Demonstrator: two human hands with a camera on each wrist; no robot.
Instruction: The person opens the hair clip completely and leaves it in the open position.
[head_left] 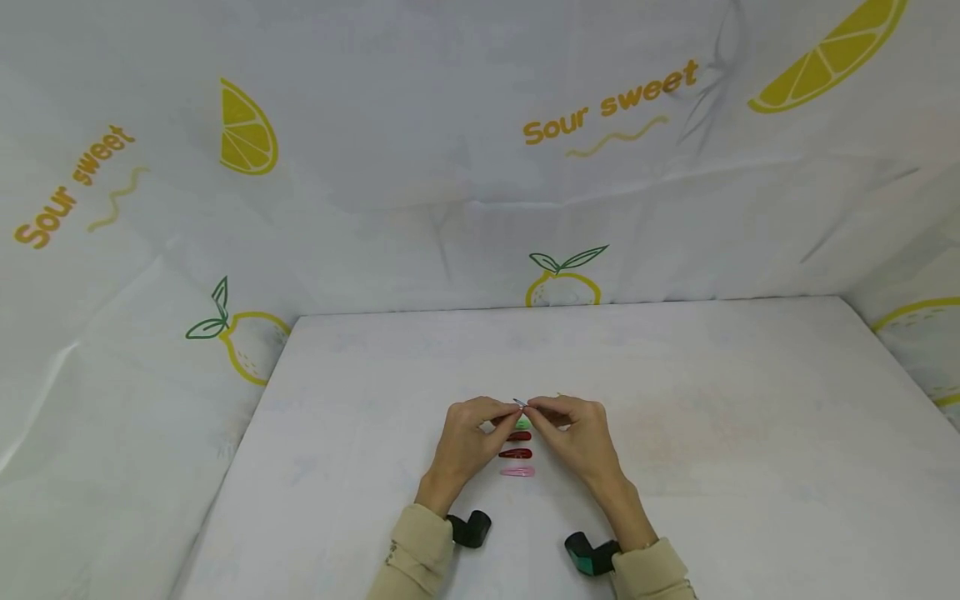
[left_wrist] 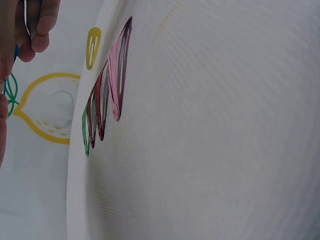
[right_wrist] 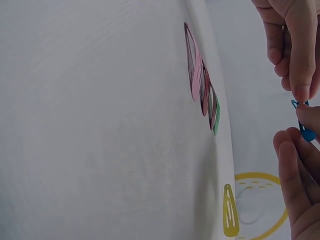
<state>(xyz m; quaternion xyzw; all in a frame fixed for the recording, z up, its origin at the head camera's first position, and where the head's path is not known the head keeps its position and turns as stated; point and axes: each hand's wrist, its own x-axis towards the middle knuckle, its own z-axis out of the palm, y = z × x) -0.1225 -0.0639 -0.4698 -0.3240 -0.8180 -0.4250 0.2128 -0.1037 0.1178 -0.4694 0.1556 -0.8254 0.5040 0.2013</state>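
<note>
A small blue snap hair clip (right_wrist: pixel 307 133) is held up between both hands, over the far end of a row of clips. My left hand (head_left: pixel 471 437) pinches one end of it between thumb and fingertips. The other end is pinched by my right hand (head_left: pixel 577 437), so the fingertips of both hands nearly meet. Below them lie a green hair clip (head_left: pixel 522 424), a dark red hair clip (head_left: pixel 519 436), a second dark red hair clip (head_left: pixel 515 454) and a pink hair clip (head_left: pixel 517 472). A yellow hair clip (right_wrist: pixel 230 212) lies apart, mostly hidden behind the right hand in the head view.
The white table (head_left: pixel 750 400) spreads to both sides of the hands. Behind it hangs a white cloth (head_left: pixel 390 225) printed with lemons and lettering. Black wrist devices (head_left: pixel 471 529) sit at both sleeve cuffs, low over the table.
</note>
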